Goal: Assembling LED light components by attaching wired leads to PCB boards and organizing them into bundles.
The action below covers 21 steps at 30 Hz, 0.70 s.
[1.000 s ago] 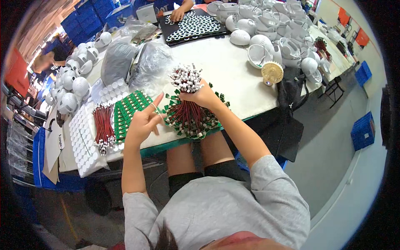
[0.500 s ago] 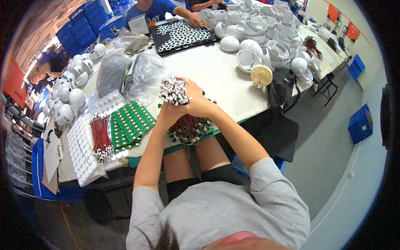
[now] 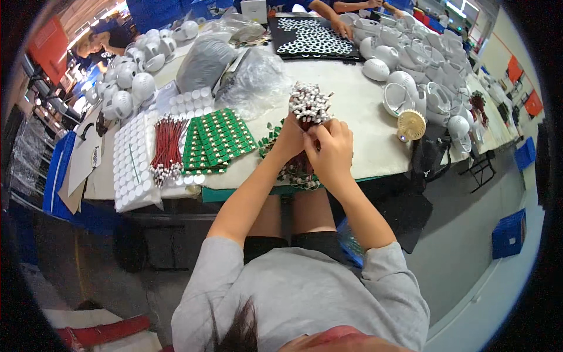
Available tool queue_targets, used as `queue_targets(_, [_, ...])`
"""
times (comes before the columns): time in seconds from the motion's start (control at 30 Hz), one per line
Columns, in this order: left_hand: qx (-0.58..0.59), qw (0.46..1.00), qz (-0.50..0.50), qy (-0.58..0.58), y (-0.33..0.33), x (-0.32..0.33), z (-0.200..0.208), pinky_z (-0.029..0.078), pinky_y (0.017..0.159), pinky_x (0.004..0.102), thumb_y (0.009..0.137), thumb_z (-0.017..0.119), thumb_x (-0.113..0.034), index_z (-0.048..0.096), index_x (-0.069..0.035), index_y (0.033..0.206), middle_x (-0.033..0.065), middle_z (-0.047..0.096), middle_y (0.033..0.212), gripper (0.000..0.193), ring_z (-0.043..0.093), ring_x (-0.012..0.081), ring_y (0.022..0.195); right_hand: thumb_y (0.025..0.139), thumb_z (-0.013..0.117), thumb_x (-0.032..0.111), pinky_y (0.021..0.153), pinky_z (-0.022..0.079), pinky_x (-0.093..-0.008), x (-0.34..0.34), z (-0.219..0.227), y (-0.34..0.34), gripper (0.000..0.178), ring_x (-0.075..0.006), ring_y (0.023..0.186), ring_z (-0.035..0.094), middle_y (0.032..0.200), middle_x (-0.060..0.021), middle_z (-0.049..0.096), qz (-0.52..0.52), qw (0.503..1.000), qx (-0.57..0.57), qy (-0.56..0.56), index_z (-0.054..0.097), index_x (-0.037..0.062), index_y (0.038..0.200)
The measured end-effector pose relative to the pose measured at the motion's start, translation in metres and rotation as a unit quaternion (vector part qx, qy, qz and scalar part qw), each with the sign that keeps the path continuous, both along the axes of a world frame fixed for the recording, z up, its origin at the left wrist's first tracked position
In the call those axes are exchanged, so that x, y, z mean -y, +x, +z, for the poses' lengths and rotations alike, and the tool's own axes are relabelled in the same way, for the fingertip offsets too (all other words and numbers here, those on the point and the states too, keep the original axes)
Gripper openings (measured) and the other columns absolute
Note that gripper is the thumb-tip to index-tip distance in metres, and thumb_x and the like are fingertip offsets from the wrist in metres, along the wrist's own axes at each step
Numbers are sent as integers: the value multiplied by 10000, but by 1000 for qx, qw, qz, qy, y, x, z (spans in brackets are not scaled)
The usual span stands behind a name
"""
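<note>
A thick bundle of red wires with white connectors [image 3: 309,104] stands upright above the table's near edge. My left hand [image 3: 290,136] is wrapped round its left side. Against the front of the bundle, just below the white ends, the fingers of my right hand [image 3: 332,146] are pinched together; what lies between them is too small to make out. Under my hands the wires' lower ends spread out with small green circuit boards [image 3: 271,138], partly hidden by my forearms.
Left of my hands lie green circuit board panels [image 3: 220,138], more red wires [image 3: 168,144] and a sheet of white discs [image 3: 132,161]. Plastic bags [image 3: 252,79] sit behind. White housings [image 3: 434,64] pile at right near a small fan [image 3: 411,125]. Another person's hand touches a black tray [image 3: 287,50].
My view has shifted, so the table appears further right and up. My right hand has come from round the bundle to a pinch at its front; my left hand still holds it.
</note>
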<state>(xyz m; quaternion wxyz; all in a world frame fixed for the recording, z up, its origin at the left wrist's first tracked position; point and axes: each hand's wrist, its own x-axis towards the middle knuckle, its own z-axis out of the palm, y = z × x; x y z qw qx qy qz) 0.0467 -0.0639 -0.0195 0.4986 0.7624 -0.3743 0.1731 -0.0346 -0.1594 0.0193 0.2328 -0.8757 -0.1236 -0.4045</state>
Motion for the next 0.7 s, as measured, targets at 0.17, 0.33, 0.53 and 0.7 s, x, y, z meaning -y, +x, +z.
queue_targets(0.17, [39,997,35,55,5,0,-12,438,664,324,663,574,-95,366,26,1044,127,553,899,450,550,244,785,651,589,89,651,347,-349,-13,-3,3,84,-252,723,447,711,-82,498,-23,1000,10,-6,566,36,712])
queue_targets(0.33, [-9,999,9,-32,-5,1,-2,435,676,317,643,600,-137,259,-4,1148,142,525,919,624,538,260,799,690,544,72,634,341,-352,-17,-4,2,52,-262,687,440,679,-103,484,82,987,-60,123,535,21,687])
queue_targets(0.53, [-82,992,22,-95,-4,6,-4,444,613,331,608,635,-205,440,0,932,141,576,745,431,570,287,719,646,473,33,616,306,-210,9,29,-14,60,-108,661,382,682,-27,409,341,814,-245,401,447,-9,611])
queue_targets(0.7, [-143,985,11,-100,-9,6,-1,434,694,288,635,599,-190,517,-19,914,93,579,830,338,552,162,768,613,438,40,450,291,-165,23,75,5,219,-75,483,369,618,-10,435,460,657,-339,491,511,-56,795])
